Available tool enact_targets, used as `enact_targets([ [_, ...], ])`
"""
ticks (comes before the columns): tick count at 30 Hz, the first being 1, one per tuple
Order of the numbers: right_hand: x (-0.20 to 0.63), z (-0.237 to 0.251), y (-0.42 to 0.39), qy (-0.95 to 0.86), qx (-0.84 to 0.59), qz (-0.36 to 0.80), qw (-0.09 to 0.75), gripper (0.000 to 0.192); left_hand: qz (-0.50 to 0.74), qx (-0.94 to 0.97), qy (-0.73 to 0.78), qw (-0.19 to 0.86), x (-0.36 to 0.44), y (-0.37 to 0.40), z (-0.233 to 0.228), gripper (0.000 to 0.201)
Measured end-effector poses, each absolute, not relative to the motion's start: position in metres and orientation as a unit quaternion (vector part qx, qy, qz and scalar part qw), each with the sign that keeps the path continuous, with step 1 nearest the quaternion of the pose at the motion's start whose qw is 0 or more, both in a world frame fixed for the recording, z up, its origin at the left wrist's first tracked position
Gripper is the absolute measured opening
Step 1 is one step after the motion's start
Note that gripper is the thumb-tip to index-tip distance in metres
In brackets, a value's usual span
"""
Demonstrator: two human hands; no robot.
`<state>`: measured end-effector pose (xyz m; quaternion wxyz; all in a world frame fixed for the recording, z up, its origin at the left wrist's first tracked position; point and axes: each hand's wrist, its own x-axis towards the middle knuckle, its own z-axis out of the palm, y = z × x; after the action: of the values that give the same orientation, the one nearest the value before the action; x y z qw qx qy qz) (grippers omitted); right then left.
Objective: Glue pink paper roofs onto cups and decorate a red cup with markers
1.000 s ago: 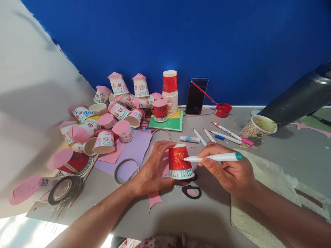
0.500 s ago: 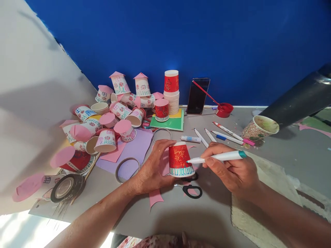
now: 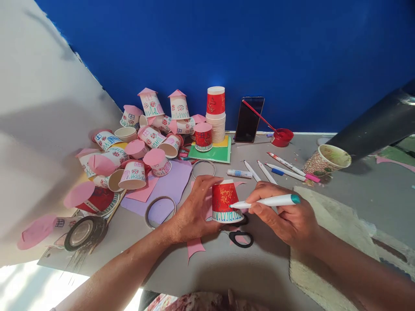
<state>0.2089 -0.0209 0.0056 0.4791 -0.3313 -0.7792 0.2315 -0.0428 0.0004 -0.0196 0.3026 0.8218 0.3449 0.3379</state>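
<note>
I see the left hand [image 3: 194, 211] gripping the upturned red paper cup [image 3: 226, 201] to steady it; the right hand [image 3: 285, 216] pinches a teal-capped white marker [image 3: 266, 201], tip on its wall.

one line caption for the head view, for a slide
Left hand steadies an upturned red paper cup while the right hand touches a teal-capped marker to its side.

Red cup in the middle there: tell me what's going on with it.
A person is drawing on the red cup, which stands upside down on the grey table. The left hand grips its side, and the right hand holds a pen with the tip on the cup's wall, just above a green zigzag band at the rim. Scissors lie in front. A pile of decorated cups with pink roofs sits to the left.
</note>
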Motion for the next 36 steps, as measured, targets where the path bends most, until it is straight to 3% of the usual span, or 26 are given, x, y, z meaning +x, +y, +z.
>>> enact_targets([
  [15, 0.2112, 0.0067, -0.0205, -0.779, -0.360, 0.174, 0.483, 0.010, 0.337, 0.831, 0.328, 0.297, -0.0425, 0.0003, -0.0185, 0.096],
  [36, 0.2078, 0.0085, -0.0209, -0.804, -0.305, 0.211, 0.466, 0.008, 0.319, 0.840, 0.328, 0.291, -0.0434, -0.0006, -0.0164, 0.090],
])
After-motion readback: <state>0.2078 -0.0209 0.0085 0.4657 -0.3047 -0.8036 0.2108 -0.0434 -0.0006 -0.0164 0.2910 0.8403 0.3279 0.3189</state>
